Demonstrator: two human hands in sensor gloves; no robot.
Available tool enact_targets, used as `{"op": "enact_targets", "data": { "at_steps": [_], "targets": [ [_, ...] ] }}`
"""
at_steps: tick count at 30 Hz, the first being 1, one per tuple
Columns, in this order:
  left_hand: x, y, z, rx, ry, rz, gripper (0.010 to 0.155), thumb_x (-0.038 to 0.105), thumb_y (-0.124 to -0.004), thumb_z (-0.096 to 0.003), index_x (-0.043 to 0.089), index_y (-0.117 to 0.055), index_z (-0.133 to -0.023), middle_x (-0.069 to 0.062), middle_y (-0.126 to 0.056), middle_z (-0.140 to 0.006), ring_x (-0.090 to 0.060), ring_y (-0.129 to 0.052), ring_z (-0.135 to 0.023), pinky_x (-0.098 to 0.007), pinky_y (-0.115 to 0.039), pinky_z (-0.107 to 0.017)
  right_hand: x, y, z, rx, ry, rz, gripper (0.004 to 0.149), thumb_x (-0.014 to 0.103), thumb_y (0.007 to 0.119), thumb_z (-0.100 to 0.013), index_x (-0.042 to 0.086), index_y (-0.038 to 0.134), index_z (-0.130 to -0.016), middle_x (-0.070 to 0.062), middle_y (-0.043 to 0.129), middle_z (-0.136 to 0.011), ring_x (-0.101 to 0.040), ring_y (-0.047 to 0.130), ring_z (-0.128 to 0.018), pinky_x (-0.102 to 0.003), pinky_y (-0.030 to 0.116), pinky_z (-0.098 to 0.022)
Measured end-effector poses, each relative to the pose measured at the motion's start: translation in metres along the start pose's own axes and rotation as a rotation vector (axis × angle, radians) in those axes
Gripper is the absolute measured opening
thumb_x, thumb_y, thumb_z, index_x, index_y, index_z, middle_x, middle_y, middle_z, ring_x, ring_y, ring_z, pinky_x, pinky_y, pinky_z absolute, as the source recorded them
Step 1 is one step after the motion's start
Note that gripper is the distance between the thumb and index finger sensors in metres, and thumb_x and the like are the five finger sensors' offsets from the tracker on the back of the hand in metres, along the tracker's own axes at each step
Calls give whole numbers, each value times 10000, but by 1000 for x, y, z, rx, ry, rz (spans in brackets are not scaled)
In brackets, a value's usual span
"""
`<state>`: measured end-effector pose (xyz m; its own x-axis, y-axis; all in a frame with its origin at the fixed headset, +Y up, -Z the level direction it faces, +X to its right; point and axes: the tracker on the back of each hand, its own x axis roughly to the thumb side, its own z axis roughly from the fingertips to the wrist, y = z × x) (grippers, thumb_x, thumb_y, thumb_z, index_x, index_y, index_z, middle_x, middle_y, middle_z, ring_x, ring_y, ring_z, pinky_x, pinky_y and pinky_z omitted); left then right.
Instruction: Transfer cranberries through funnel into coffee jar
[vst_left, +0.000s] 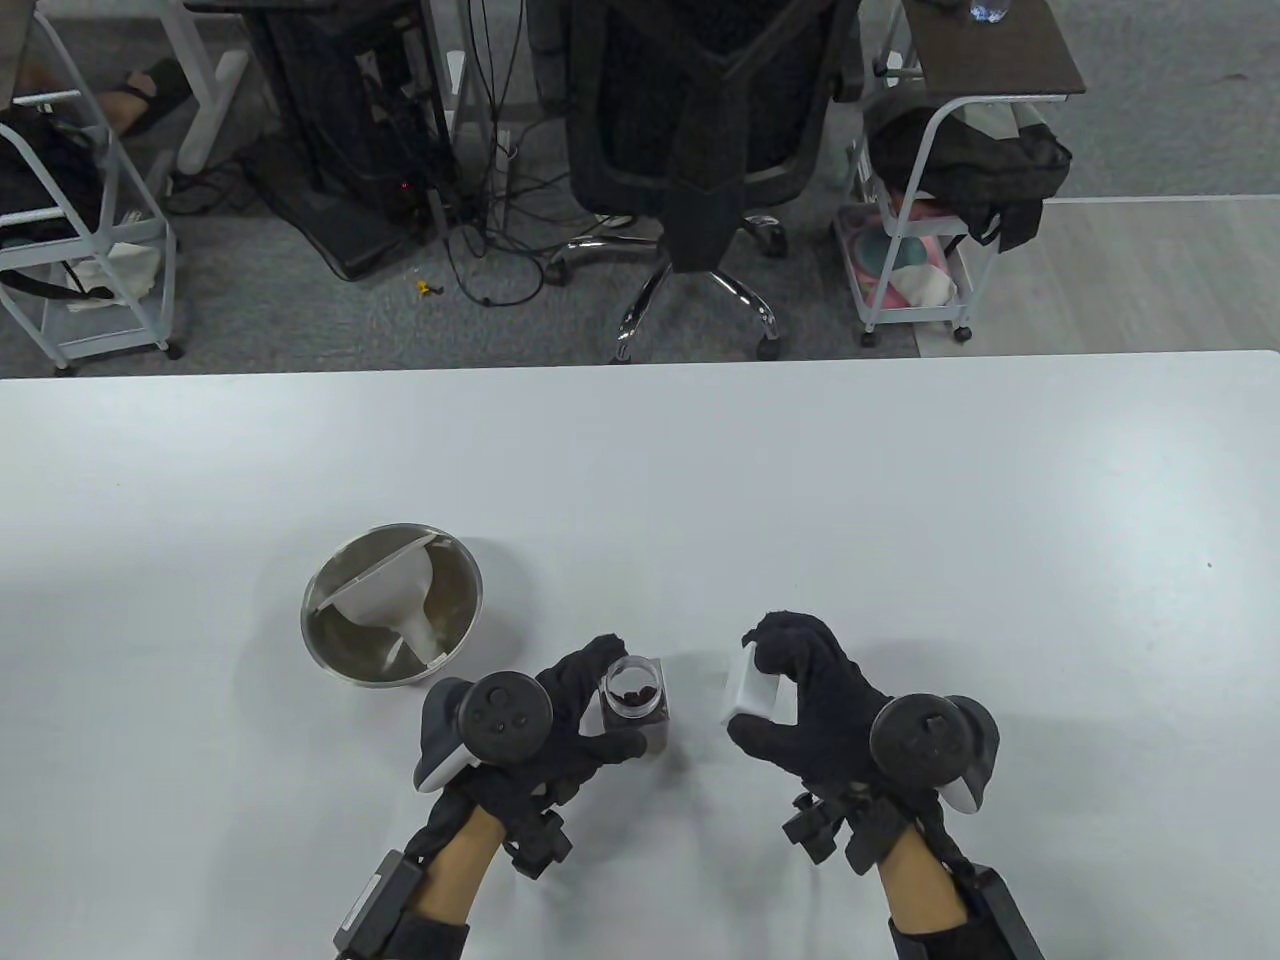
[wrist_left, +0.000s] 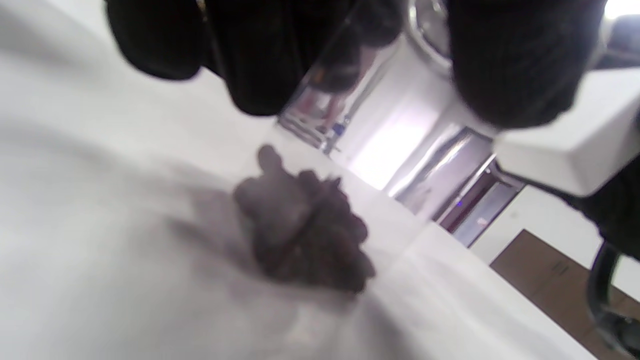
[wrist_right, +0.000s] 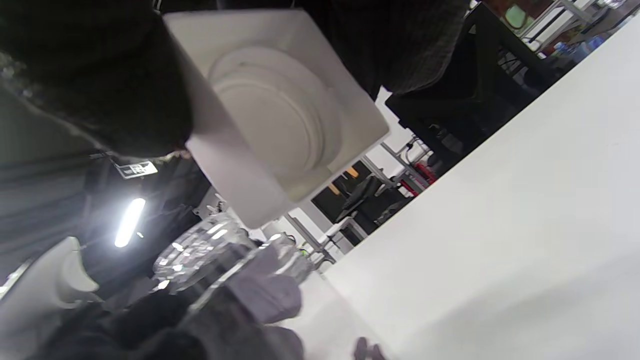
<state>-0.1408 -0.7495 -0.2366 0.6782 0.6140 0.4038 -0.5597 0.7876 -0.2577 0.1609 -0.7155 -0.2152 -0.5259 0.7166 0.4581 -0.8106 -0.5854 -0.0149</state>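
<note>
While the table (vst_left: 900, 500) is carrying everything, the steel bowl (vst_left: 330, 640) is sitting just beyond and outboard of the left hand (vst_left: 545, 735), with the white funnel (vst_left: 385, 600) lying tipped inside it. Both are untouched.

Left hand is gripping the clear jar (vst_left: 640, 715) upright on the table, fingers wrapped around its sides. Jar mouth is open. Cranberries (vst_left: 632, 692) are already sitting in the bottom; the left wrist view is showing them as a dark clump (wrist_left: 300, 235) through the glass.

Right hand (vst_left: 810, 700) is holding the white square lid (vst_left: 752, 690) off the table, pinched between thumb and fingers, well clear of the jar, inboard toward the left hand. Right wrist view is showing the lid's threaded underside (wrist_right: 280, 110).

Judging this as lidding time, transfer mostly done.

Risks:
- Lid going on cocked: square lid, round thread, so cross-threading if not levelled.
- Jar tipping or twisting if the left grip is slackening during tightening; berries spilling.
- Glove fabric slipping on smooth plastic, dropping the lid.
</note>
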Motion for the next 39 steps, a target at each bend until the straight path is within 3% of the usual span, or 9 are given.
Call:
{"op": "enact_targets", "data": {
  "at_steps": [1, 3, 5, 12, 22, 26, 39],
  "targets": [
    [0, 0, 0, 0, 0, 0, 970, 608, -864, -391, 141, -446, -1131, -138, -658, -1092, -421, -865, -882, -632, -716, -611, 2, 2, 0, 11, -10, -45, 906, 537, 987, -454, 344, 402, -1118, -113, 521, -1148, -297, 842, -1053, -495, 717, -757],
    [0, 0, 0, 0, 0, -2, 973, 607, -864, -391, 133, -446, -1131, -140, -658, -1092, -421, -867, -881, -632, -717, -609, 6, 5, 1, 22, -25, -112, 879, 535, 970, -471, 322, 439, -1138, -141, 509, -1144, -305, 826, -1055, -498, 704, -760],
    [0, 0, 0, 0, -1, -2, 970, 607, -864, -390, 140, -447, -1131, -139, -657, -1092, -421, -866, -881, -630, -718, -610, 11, 8, 1, 34, -47, -146, 782, 546, 947, -486, 284, 557, -1111, -154, 489, -1146, -307, 821, -1055, -495, 700, -762],
    [0, 0, 0, 2, -2, -7, 969, 609, -862, -391, 139, -448, -1131, -140, -662, -1089, -419, -870, -879, -630, -719, -609, 17, 19, 2, -43, -42, -285, 739, 563, 958, -469, 284, 577, -1038, -142, 532, -1133, -295, 847, -1043, -493, 716, -755],
    [-1, 0, 0, 13, -1, -5, 977, 624, -883, -372, 157, -472, -1125, -113, -688, -1079, -397, -890, -870, -617, -734, -610, 30, 40, -13, -144, -58, -146, 698, 579, 1023, -391, 311, 646, -915, -74, 584, -1104, -208, 880, -1026, -448, 743, -754],
    [-4, 0, -2, 8, -1, 13, 986, 632, -890, -365, 145, -486, -1121, -105, -696, -1075, -392, -892, -871, -617, -733, -613, 34, 52, -20, -129, -61, -130, 622, 569, 1027, -390, 327, 671, -839, -69, 582, -1105, -204, 869, -1030, -447, 743, -755],
    [-5, 1, -3, -4, 0, 32, 985, 635, -893, -361, 135, -503, -1115, -110, -704, -1071, -393, -891, -874, -619, -734, -611, 21, 76, -25, -58, -27, -169, 582, 567, 1008, -410, 334, 680, -831, -61, 620, -1131, -228, 880, -1039, -445, 756, -747]
  ]
}}
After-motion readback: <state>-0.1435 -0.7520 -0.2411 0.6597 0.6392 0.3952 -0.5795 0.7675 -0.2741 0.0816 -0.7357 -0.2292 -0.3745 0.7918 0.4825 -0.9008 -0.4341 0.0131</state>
